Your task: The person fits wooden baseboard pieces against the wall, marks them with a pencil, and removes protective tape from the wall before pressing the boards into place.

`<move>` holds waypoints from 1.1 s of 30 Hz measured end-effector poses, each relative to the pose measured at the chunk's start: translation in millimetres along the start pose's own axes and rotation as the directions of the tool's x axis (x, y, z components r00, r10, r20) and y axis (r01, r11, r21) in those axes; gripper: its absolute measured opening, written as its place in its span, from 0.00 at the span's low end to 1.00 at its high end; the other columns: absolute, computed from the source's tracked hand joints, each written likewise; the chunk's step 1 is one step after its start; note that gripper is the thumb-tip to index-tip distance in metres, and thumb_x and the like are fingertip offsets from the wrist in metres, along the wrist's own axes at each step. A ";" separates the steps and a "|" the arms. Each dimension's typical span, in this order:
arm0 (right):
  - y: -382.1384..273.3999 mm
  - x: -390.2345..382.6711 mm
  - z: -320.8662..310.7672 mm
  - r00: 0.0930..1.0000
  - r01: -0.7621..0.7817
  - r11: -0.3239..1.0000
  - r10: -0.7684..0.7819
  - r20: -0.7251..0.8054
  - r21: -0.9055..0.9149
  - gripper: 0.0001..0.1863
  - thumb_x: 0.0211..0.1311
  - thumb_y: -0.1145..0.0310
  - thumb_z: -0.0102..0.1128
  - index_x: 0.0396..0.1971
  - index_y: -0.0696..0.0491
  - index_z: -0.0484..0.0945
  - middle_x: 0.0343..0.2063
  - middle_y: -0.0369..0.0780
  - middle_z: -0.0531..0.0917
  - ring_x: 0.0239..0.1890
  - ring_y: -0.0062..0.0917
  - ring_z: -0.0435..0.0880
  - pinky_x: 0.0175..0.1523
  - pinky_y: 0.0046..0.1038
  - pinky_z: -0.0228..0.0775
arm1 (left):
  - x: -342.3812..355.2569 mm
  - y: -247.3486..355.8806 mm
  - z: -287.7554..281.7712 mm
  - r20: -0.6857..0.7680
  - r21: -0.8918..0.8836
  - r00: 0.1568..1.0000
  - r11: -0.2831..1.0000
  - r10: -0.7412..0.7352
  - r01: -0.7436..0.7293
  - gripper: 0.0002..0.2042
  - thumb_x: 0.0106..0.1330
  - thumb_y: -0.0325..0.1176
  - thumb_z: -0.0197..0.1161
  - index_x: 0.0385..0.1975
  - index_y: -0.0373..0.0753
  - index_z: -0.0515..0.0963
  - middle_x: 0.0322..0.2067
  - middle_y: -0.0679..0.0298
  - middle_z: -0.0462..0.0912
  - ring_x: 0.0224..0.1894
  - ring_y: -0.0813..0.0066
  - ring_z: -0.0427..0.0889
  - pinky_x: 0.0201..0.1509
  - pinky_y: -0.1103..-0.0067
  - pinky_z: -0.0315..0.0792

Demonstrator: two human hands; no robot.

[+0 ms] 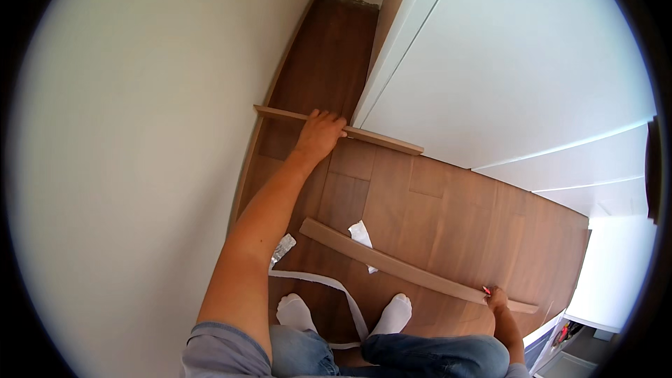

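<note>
My left hand is closed over a short wooden skirting board. That piece spans from the skirting along the left wall to the foot of the white cabinet front. Its left end is cut at a slant. Lower right, my right hand is closed at the far right part of a longer skirting board lying on the floor. A small red object sticks out from its fingers, too small to name. Whether those fingers also touch the longer board, I cannot tell.
White cabinet panels rise on the right, a cream wall on the left. A white strip curls around my socked feet. White paper lies under the long board, beside crumpled foil. An open tool bin stands lower right.
</note>
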State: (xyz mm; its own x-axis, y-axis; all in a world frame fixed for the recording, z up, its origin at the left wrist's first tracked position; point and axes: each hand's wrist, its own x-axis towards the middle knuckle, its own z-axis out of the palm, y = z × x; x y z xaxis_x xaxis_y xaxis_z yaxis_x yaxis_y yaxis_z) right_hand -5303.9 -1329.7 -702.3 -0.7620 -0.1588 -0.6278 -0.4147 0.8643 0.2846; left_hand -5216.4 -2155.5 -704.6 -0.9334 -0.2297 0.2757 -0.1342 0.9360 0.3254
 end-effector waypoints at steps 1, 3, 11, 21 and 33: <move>-1.5 1.3 0.4 1.000 -0.018 1.000 0.018 0.016 -0.002 0.17 0.49 0.61 0.74 0.39 0.51 0.84 0.41 0.45 0.85 0.49 0.42 0.83 0.54 0.40 0.76 | -0.5 -1.4 2.8 0.006 -0.003 1.000 1.000 0.002 -0.002 0.07 0.63 0.36 0.65 0.33 0.41 0.79 0.36 0.59 0.83 0.44 0.61 0.78 0.55 0.67 0.65; -3.5 2.6 0.3 1.000 -0.008 1.000 0.008 0.019 -0.013 0.16 0.48 0.62 0.73 0.38 0.51 0.85 0.41 0.46 0.85 0.48 0.43 0.83 0.53 0.40 0.77 | -3.2 -2.8 6.3 0.012 0.000 1.000 1.000 -0.002 0.002 0.06 0.64 0.35 0.64 0.34 0.41 0.79 0.37 0.60 0.83 0.45 0.61 0.78 0.55 0.67 0.64; -91.8 20.1 -61.6 0.952 0.292 0.940 -0.266 -0.152 0.179 0.15 0.56 0.62 0.65 0.43 0.50 0.85 0.41 0.49 0.85 0.45 0.46 0.84 0.51 0.42 0.77 | -5.2 7.1 8.1 0.049 -0.001 0.998 0.999 -0.050 0.050 0.06 0.67 0.31 0.60 0.40 0.43 0.82 0.42 0.63 0.84 0.47 0.65 0.78 0.56 0.67 0.61; -272.1 42.1 -227.2 0.652 0.754 0.655 -0.741 -0.160 0.038 0.11 0.61 0.68 0.61 0.42 0.52 0.83 0.45 0.46 0.85 0.46 0.44 0.83 0.49 0.40 0.77 | -1.2 16.1 4.5 -0.069 -0.039 0.997 0.999 -0.033 0.030 0.07 0.67 0.29 0.58 0.40 0.42 0.82 0.39 0.63 0.83 0.46 0.66 0.77 0.58 0.69 0.62; -364.2 52.6 -258.3 0.614 0.787 0.605 -0.750 -0.246 0.121 0.14 0.62 0.69 0.60 0.47 0.51 0.81 0.48 0.43 0.84 0.50 0.41 0.82 0.54 0.39 0.76 | -1.3 15.6 -4.1 -0.060 -0.075 0.998 0.997 -0.026 0.022 0.08 0.64 0.25 0.58 0.39 0.42 0.80 0.37 0.62 0.82 0.46 0.63 0.78 0.56 0.67 0.64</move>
State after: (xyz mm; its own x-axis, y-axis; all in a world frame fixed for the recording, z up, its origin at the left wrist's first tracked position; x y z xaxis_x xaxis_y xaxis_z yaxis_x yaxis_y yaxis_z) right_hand -5321.4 -1776.1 -651.8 -0.2798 -0.8631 -0.4205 -0.7906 0.4556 -0.4091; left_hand -5215.9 -2141.6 -696.2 -0.9079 -0.2699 0.3207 -0.1293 0.9082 0.3981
